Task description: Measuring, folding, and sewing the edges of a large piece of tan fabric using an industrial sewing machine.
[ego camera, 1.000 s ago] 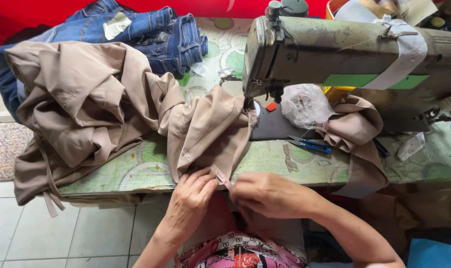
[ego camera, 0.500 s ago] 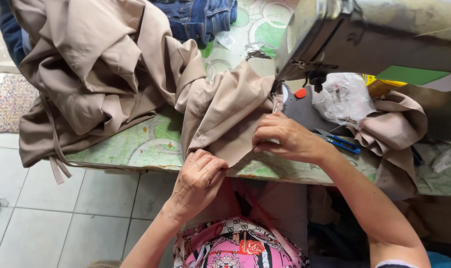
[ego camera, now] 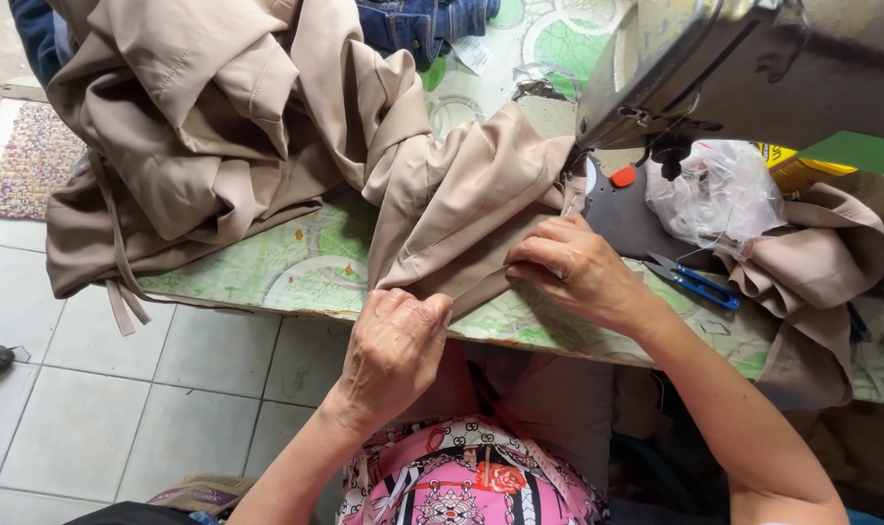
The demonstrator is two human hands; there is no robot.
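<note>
The left hand (ego camera: 395, 345) is curling over the near edge of the tabletop (ego camera: 306, 262), its fingers (ego camera: 424, 313) folding down onto the hem of the beige fabric (ego camera: 461, 209) and pinching a narrow fold of it against the thumb side; how tightly they are closing underneath cannot be told, since the knuckles are hiding the tips. The right hand (ego camera: 573, 267) is lying flatter, just beyond and to the right of the left fingers, its fingers (ego camera: 534, 255) pressing together along the same folded edge and gripping it, with the tips pointing back toward the left hand. Between the two sets of fingers a short strip of the fold is stretching taut.

The beige fabric is spreading away from the fingers, bunching up toward the needle area of the sewing machine (ego camera: 743, 68), which is standing just past the right fingers. The rest of the cloth is heaping in a large pile far beyond the left fingers, draping over the tabletop's left edge, with loose straps hanging toward the tiled floor (ego camera: 121, 408).

To the right of the right fingers, blue-handled thread snips (ego camera: 694, 282) are lying on the tabletop, near a crumpled clear plastic bag (ego camera: 719, 190) and another bundle of beige cloth (ego camera: 811, 262). Well beyond both hands, folded denim jeans (ego camera: 422, 21) are resting at the far side of the tabletop.
</note>
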